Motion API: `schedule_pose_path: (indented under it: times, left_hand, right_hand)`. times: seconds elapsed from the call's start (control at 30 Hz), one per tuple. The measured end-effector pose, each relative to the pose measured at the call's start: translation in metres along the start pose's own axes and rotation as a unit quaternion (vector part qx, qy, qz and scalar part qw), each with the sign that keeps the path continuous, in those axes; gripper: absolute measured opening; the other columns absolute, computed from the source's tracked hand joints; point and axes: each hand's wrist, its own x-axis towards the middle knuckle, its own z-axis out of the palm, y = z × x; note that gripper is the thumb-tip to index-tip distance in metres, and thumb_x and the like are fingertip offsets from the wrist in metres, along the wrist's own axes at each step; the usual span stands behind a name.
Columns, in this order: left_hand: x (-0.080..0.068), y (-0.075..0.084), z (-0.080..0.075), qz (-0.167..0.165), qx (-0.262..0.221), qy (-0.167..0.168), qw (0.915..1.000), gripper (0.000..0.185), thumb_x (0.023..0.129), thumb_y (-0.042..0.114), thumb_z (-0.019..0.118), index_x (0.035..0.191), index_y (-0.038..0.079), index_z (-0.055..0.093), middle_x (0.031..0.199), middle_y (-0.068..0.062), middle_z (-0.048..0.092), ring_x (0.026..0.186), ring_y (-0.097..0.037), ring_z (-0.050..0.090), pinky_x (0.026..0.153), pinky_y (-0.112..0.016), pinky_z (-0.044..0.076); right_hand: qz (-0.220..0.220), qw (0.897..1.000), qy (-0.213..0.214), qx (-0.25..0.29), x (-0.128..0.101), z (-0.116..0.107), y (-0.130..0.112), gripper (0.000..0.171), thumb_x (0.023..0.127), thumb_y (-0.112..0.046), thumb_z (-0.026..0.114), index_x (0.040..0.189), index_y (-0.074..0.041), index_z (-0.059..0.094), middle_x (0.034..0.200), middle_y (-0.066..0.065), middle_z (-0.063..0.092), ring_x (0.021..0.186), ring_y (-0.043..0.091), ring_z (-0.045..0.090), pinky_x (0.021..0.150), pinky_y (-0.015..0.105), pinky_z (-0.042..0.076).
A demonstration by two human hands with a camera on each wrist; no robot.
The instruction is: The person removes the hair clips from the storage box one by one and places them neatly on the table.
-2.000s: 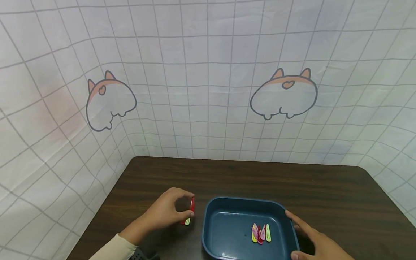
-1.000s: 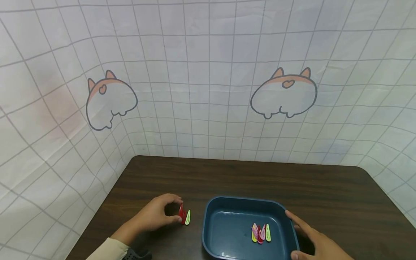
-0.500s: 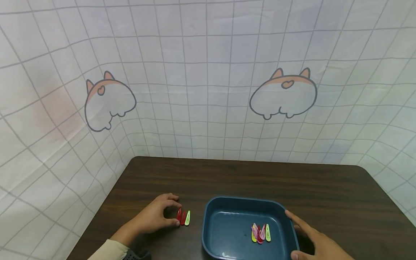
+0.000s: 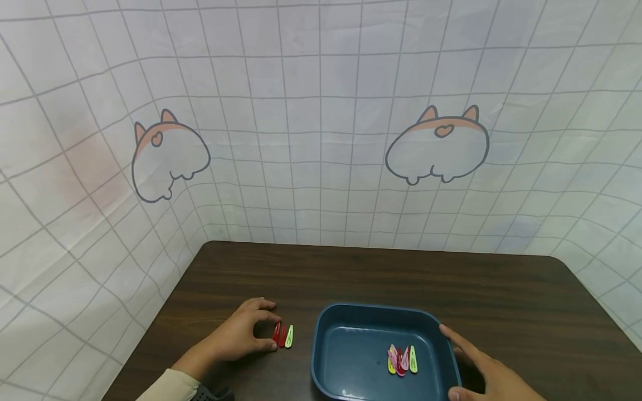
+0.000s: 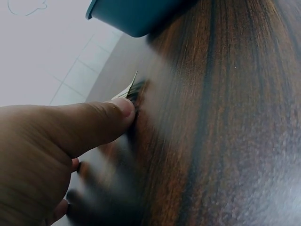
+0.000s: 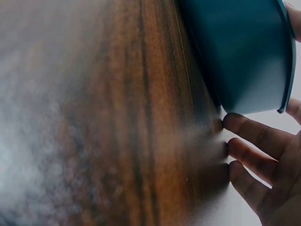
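Observation:
On the dark wooden table [image 4: 401, 278] my left hand [image 4: 271, 327] rests with loosely curled fingers beside three hair clips in a row: two red clips [image 4: 276, 332] and a yellow-green clip [image 4: 289, 336]. In the left wrist view my thumb [image 5: 94, 122] touches the edge of the nearest clip [image 5: 134, 88]. To their right stands a dark teal tray [image 4: 321, 356], with several red, pink and yellow-green clips [image 4: 401, 359] lying in it. My right hand [image 4: 476, 362] lies with straight fingers [image 6: 254, 136] against the tray's right wall [image 6: 240, 52].
A white grid-patterned cloth [image 4: 321, 139] with cartoon prints hangs behind and to both sides of the table. Bare tabletop stretches behind the tray and to its right. The tray's corner [image 5: 136, 14] shows in the left wrist view.
My left hand held a red clip upright by the table, then laid it flat to the left of the other two clips. The right hand and tray have stayed put.

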Motion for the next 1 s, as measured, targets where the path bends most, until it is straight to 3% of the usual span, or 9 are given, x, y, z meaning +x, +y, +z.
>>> schedule_pose_path:
  times: [0.5,0.77,1.0]
  left_hand:
    - [-0.001,0.002,-0.001,0.018,0.019,-0.005,0.9996,0.060,0.082,0.042,0.087,0.132,0.014,0.068,0.149,-0.013,0.049,0.144,-0.043,0.032,0.110,-0.067,0.031]
    - [-0.002,0.016,0.002,0.028,0.029,0.000,0.9992,0.067,0.083,0.043,0.085,0.139,0.014,0.062,0.150,-0.010,0.049,0.145,-0.040,0.032,0.111,-0.065,0.031]
    - [-0.003,0.033,0.007,0.045,0.044,0.014,0.9979,0.063,0.085,0.040,0.085,0.138,0.015,0.063,0.149,-0.007,0.050,0.142,-0.034,0.039,0.110,-0.059,0.036]
  right_hand:
    - [-0.006,1.000,-0.008,0.013,0.000,0.002,0.001,0.089,0.097,-0.027,0.069,0.165,-0.024,0.012,0.145,0.037,0.045,0.122,0.063,0.049,0.065,0.051,0.061]
    - [0.010,1.000,-0.011,0.008,-0.004,-0.001,-0.002,0.089,0.096,-0.028,0.071,0.165,-0.025,0.015,0.145,0.037,0.046,0.123,0.064,0.047,0.066,0.062,0.057]
    - [0.006,1.000,-0.014,0.004,-0.008,-0.001,0.000,0.090,0.096,-0.029,0.070,0.165,-0.024,0.013,0.145,0.036,0.046,0.122,0.063,0.049,0.066,0.057,0.059]
